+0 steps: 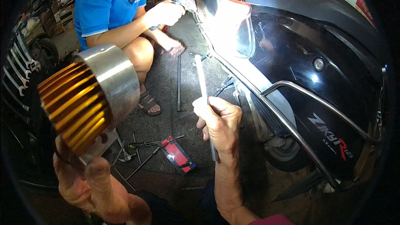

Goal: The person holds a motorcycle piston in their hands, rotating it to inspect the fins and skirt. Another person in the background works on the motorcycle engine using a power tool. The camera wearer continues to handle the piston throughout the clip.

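Your left hand [100,189] is half curled under the round part [88,97], near on the left, and holds it up by its low end; some fingers are hidden. Your right hand [219,121] is closed around a thin rod [201,75], in the middle, which stands nearly upright. Below is the rough gray floor [160,108], with a flat red pack [178,154]. A shiny black bike [287,83] fills the right. A person in blue [98,10] squats far left. The round part has a smooth silver band and gold ribs. The rod is smooth, gray metal.
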A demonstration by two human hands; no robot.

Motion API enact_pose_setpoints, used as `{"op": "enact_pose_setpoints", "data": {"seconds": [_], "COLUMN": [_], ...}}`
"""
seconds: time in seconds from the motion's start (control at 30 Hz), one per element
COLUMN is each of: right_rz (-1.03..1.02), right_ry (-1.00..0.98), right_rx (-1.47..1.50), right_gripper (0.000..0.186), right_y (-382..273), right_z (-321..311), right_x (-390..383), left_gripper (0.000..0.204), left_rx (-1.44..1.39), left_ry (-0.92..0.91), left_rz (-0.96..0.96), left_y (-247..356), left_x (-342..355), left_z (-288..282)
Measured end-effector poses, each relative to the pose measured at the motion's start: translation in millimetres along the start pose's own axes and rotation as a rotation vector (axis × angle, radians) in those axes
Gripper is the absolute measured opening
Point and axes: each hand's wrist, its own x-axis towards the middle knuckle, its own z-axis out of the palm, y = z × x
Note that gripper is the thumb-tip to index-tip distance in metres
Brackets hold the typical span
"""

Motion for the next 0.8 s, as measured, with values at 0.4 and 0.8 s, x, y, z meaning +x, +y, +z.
{"op": "enact_pose_setpoints", "data": {"seconds": [0.4, 0.8], "right_rz": [0.010, 0.020], "right_ry": [-0.025, -0.041], "right_rx": [-0.020, -0.033], "right_gripper": [0.018, 0.020], "right_y": [0.9, 5.9], "right_z": [3.1, 4.3], "right_x": [-1.2, -0.1], "left_gripper": [0.041, 0.035], "left_rx": [-0.038, -0.009], "left_ry": [0.022, -0.030], "left_rz": [0.030, 0.102], "left_y": [-3.8, -0.4], "left_x": [-5.6, -2.3], "left_z": [-18.6, -19.6]}}
